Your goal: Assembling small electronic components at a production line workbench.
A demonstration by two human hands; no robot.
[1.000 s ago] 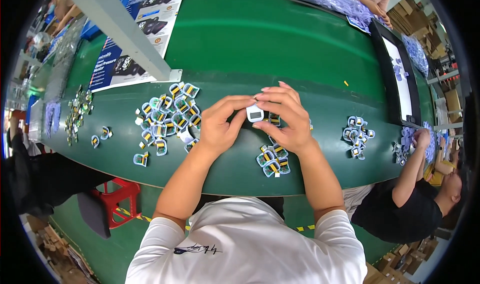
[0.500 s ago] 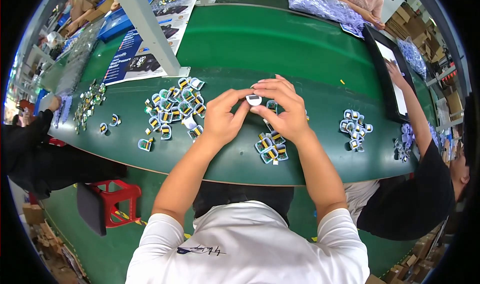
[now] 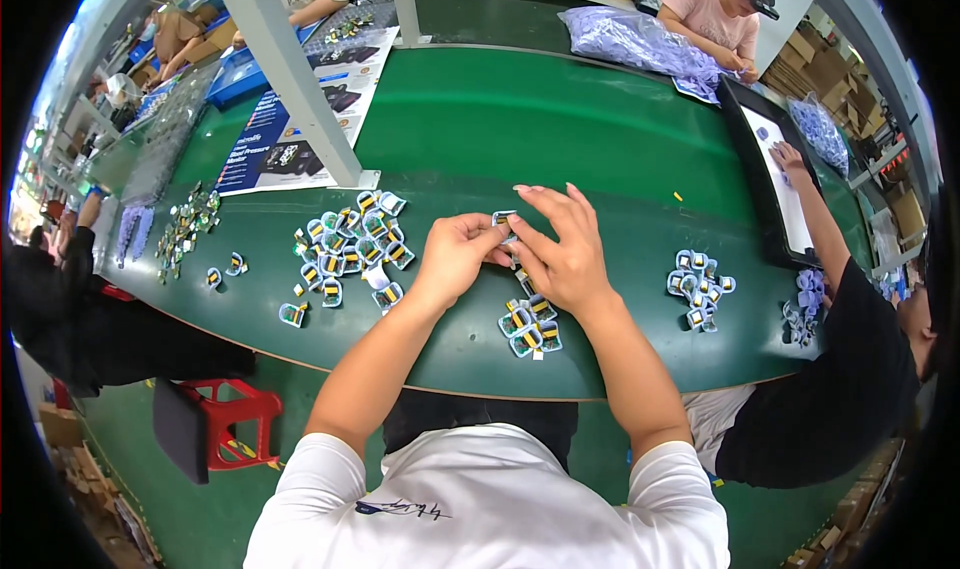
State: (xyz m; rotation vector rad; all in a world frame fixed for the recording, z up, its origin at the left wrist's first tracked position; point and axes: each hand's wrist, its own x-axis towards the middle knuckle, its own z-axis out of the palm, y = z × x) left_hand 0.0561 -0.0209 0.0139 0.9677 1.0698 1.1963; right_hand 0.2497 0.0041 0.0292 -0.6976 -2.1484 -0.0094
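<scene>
My left hand (image 3: pixel 458 261) pinches a small white plastic housing (image 3: pixel 503 217) between thumb and fingers, above the green table. From the other side, my right hand (image 3: pixel 567 257) meets it with thumb and forefinger; its other fingers are raised and spread. The fingers cover most of the housing. Below my hands lies a cluster of open housings (image 3: pixel 530 327) with circuit boards and yellow parts in them. A larger heap of similar housings (image 3: pixel 350 244) is left of my left hand, with a plain white piece (image 3: pixel 376 277) at its near side.
To the right lie another group of housings (image 3: pixel 700 287) and a black-rimmed tray (image 3: pixel 745 119), where a co-worker's hand (image 3: pixel 788 159) reaches in. A grey post (image 3: pixel 300 79) stands on a printed sheet (image 3: pixel 260 154) at the left. Loose small boards (image 3: pixel 188 224) lie farther left.
The housing has been turned, so its white face with the dark window no longer shows. My right fingers have spread upward. The co-worker's hand at the tray has shifted.
</scene>
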